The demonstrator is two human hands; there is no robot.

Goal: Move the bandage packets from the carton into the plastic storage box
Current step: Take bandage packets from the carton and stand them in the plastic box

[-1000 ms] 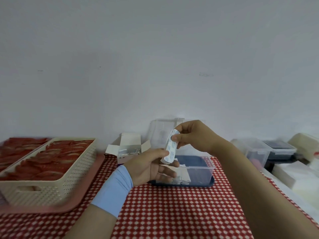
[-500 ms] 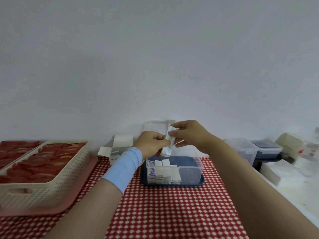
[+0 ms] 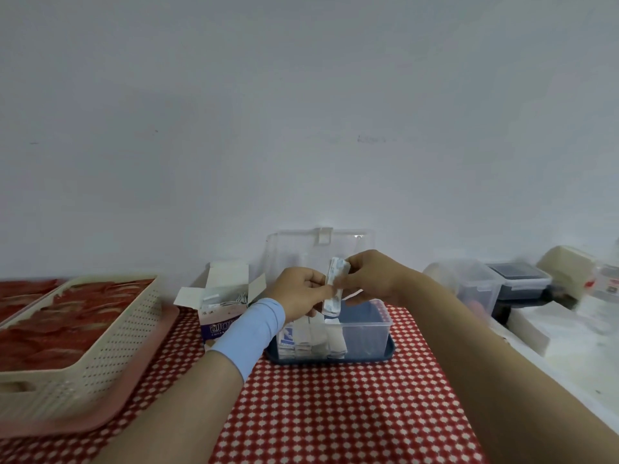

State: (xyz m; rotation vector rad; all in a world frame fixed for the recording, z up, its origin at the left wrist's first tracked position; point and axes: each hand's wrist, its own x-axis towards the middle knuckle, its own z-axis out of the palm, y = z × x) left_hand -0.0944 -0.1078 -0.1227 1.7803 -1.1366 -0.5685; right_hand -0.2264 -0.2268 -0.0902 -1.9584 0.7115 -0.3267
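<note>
A small stack of white bandage packets (image 3: 333,289) is held upright over the clear plastic storage box (image 3: 368,333). My left hand (image 3: 301,291) pinches its lower left side and my right hand (image 3: 371,276) pinches its top. Several packets (image 3: 310,339) stand in a row at the box's left end; the right end shows the blue bottom. The box's clear lid (image 3: 318,249) stands open against the wall. The open white carton (image 3: 222,306) sits left of the box with more packets inside.
A cream perforated basket (image 3: 100,349) of red items rests on a pink tray (image 3: 140,383) at the left. Clear and dark lidded containers (image 3: 502,286) and white stacks (image 3: 536,326) crowd the right. A red checked cloth (image 3: 335,413) covers the table.
Both hands carried the packets from in front of the box to above it. My left hand rose and closed onto the stack. The view shifted slightly left.
</note>
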